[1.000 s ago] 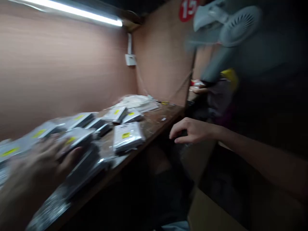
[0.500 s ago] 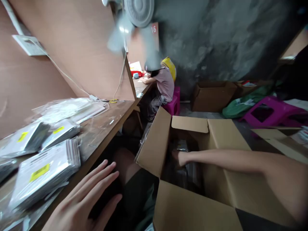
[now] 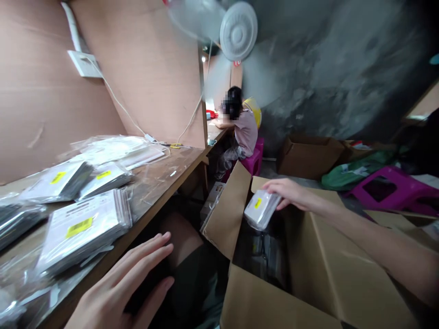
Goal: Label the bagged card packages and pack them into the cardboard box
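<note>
My right hand [image 3: 288, 193] is closed on a stack of plastic-wrapped packets [image 3: 260, 210] with a yellow label, held above the opening of a large cardboard box [image 3: 308, 278]. More packets lie dimly inside the box. My left hand [image 3: 130, 283] is open, fingers stretched out flat, at the front edge of the wooden workbench [image 3: 161, 183]. Beside it on the bench lie several bundles of the same packets [image 3: 85, 226], each with a yellow label.
Clear plastic bags [image 3: 109, 151] lie at the back of the bench. A fan [image 3: 236, 32] spins overhead. A person sits on a pink stool [image 3: 255, 157] at the adjacent bench. Another cardboard box [image 3: 308, 155], green cloth and a purple stool [image 3: 387, 187] are on the floor to the right.
My right hand was reaching down inside the box; it has come up out of it holding a stack of packets. My left hand has stayed at the bench edge.
</note>
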`<act>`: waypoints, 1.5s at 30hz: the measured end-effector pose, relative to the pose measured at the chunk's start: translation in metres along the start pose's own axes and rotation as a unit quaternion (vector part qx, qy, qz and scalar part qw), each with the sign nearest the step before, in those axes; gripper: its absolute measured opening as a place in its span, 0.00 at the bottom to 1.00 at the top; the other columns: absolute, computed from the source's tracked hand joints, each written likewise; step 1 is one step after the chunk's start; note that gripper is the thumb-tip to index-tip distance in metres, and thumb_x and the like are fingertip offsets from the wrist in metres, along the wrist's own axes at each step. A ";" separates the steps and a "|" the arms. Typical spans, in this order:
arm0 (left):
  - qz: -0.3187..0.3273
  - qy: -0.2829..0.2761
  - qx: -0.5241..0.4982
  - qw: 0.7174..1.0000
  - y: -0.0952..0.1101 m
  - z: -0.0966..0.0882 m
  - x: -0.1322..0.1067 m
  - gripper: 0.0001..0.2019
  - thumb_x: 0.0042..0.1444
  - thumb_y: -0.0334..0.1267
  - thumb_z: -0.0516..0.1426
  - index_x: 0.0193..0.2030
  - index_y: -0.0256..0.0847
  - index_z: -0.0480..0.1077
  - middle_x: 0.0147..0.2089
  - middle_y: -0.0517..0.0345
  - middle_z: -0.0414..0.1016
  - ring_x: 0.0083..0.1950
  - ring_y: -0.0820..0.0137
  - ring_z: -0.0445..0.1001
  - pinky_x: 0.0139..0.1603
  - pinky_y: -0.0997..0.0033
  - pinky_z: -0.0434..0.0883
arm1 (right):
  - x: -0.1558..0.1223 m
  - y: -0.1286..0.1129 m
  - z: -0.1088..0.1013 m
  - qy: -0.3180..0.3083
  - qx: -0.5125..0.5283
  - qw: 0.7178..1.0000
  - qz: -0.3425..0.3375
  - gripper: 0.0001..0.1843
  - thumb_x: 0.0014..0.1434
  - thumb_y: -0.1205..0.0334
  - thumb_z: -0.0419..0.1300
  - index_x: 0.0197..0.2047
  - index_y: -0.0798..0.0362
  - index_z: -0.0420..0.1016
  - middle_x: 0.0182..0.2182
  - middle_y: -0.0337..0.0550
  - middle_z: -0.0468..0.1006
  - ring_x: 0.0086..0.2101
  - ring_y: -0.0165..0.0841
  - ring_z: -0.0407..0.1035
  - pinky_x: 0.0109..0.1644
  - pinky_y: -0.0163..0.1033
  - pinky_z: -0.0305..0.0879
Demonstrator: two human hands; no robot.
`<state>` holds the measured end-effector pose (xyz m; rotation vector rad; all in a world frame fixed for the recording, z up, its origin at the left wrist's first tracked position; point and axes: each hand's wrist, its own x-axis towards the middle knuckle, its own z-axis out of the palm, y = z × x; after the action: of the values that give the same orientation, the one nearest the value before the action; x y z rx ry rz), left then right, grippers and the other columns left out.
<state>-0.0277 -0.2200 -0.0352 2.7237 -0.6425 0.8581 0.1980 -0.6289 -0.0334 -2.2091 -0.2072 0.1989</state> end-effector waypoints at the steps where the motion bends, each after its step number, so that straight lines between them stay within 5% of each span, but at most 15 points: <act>1: 0.000 0.014 0.001 1.000 0.009 -0.002 0.009 0.31 0.64 0.48 0.63 0.73 0.49 0.67 0.73 0.54 0.72 0.63 0.58 0.81 0.64 0.68 0.79 | -0.011 -0.022 -0.014 0.005 0.016 1.000 -0.004 0.13 0.70 0.61 0.58 0.51 0.56 0.81 0.39 0.48 0.84 0.32 0.35 0.80 0.27 0.35 0.79; 4: -0.014 0.063 0.001 0.998 0.039 -0.011 0.037 0.44 0.60 0.56 0.65 0.78 0.42 0.57 0.78 0.44 0.64 0.70 0.50 0.75 0.66 0.58 0.78 | -0.046 -0.092 -0.019 0.010 0.194 0.979 -0.065 0.15 0.65 0.55 0.63 0.50 0.52 0.81 0.35 0.45 0.83 0.31 0.34 0.79 0.25 0.32 0.77; 6: -0.018 0.117 -0.001 0.993 0.051 -0.018 0.050 0.47 0.60 0.56 0.66 0.79 0.40 0.54 0.78 0.40 0.62 0.75 0.49 0.68 0.70 0.54 0.75 | -0.063 -0.133 0.005 -0.092 0.329 0.936 -0.088 0.18 0.62 0.52 0.66 0.52 0.50 0.79 0.40 0.45 0.85 0.34 0.35 0.81 0.33 0.37 0.83; 9: -0.024 0.189 -0.019 0.982 0.048 -0.031 0.054 0.28 0.67 0.41 0.64 0.71 0.44 0.63 0.71 0.46 0.74 0.70 0.60 0.75 0.69 0.63 0.75 | -0.071 -0.169 0.049 -0.297 0.421 0.852 -0.099 0.29 0.56 0.49 0.69 0.58 0.50 0.75 0.49 0.47 0.84 0.43 0.39 0.84 0.50 0.44 0.83; 11: -0.047 0.210 -0.049 0.975 0.038 -0.041 0.048 0.19 0.68 0.37 0.62 0.64 0.47 0.68 0.64 0.53 0.81 0.64 0.66 0.80 0.66 0.71 0.76 | -0.068 -0.178 0.072 -0.359 0.381 0.836 -0.163 0.37 0.52 0.56 0.72 0.65 0.48 0.72 0.52 0.46 0.83 0.47 0.40 0.83 0.54 0.43 0.80; 13: -0.070 0.216 -0.076 0.971 0.030 -0.052 0.038 0.17 0.67 0.38 0.63 0.61 0.49 0.70 0.61 0.58 0.83 0.61 0.67 0.82 0.63 0.75 0.77 | -0.063 -0.178 0.085 -0.313 0.282 0.864 -0.276 0.38 0.53 0.62 0.73 0.67 0.46 0.72 0.44 0.41 0.84 0.41 0.35 0.83 0.47 0.38 0.80; 15: -0.080 0.206 -0.097 0.971 0.026 -0.060 0.030 0.17 0.66 0.39 0.64 0.61 0.52 0.72 0.60 0.61 0.84 0.61 0.67 0.83 0.62 0.76 0.78 | -0.063 -0.174 0.089 -0.183 0.167 0.883 -0.399 0.30 0.57 0.61 0.73 0.62 0.47 0.77 0.31 0.35 0.80 0.29 0.29 0.76 0.35 0.33 0.74; 18: -0.086 0.175 -0.139 0.971 0.028 -0.063 0.027 0.19 0.66 0.39 0.65 0.61 0.55 0.72 0.61 0.64 0.83 0.62 0.67 0.82 0.62 0.77 0.78 | -0.068 -0.168 0.085 0.015 0.065 0.826 -0.560 0.25 0.56 0.56 0.76 0.56 0.49 0.83 0.32 0.39 0.79 0.29 0.31 0.73 0.34 0.35 0.71; 21: -0.067 0.150 -0.186 0.969 0.034 -0.057 0.036 0.19 0.65 0.39 0.65 0.62 0.57 0.72 0.61 0.64 0.83 0.62 0.67 0.82 0.61 0.77 0.78 | -0.075 -0.160 0.073 0.049 0.058 0.774 -0.629 0.30 0.53 0.52 0.79 0.57 0.50 0.81 0.48 0.49 0.81 0.44 0.38 0.78 0.48 0.42 0.75; 25: -0.024 0.109 -0.242 0.964 0.038 -0.039 0.060 0.21 0.65 0.41 0.65 0.63 0.57 0.71 0.62 0.62 0.83 0.62 0.65 0.82 0.61 0.76 0.79 | -0.084 -0.141 0.050 0.020 0.073 0.777 -0.625 0.23 0.61 0.52 0.75 0.55 0.51 0.79 0.47 0.48 0.86 0.46 0.37 0.80 0.51 0.39 0.76; 35: 0.077 0.016 -0.420 0.904 0.034 0.031 0.118 0.20 0.65 0.44 0.65 0.63 0.59 0.73 0.61 0.61 0.83 0.64 0.61 0.81 0.64 0.67 0.79 | -0.122 -0.080 0.028 0.168 -0.012 0.840 -0.515 0.19 0.64 0.66 0.70 0.58 0.53 0.78 0.49 0.48 0.86 0.48 0.38 0.80 0.51 0.42 0.78; 41: 0.121 -0.033 -0.443 0.888 0.051 0.051 0.130 0.19 0.65 0.45 0.66 0.61 0.56 0.73 0.61 0.55 0.83 0.62 0.56 0.82 0.63 0.58 0.81 | -0.148 -0.051 0.027 0.220 -0.014 0.853 -0.473 0.17 0.66 0.66 0.68 0.57 0.52 0.78 0.48 0.49 0.86 0.46 0.39 0.79 0.49 0.45 0.78; 45: 0.135 -0.048 -0.446 0.884 0.058 0.061 0.131 0.19 0.64 0.44 0.66 0.60 0.55 0.72 0.60 0.56 0.83 0.61 0.57 0.83 0.62 0.61 0.81 | -0.155 -0.036 0.025 0.223 -0.021 0.860 -0.459 0.18 0.65 0.67 0.68 0.58 0.52 0.78 0.48 0.49 0.85 0.46 0.39 0.79 0.49 0.44 0.78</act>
<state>0.0712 -0.3357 -0.0037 1.8593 -1.1158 0.3211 0.0386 -0.6218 -0.0088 -1.8929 -0.9627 -0.8366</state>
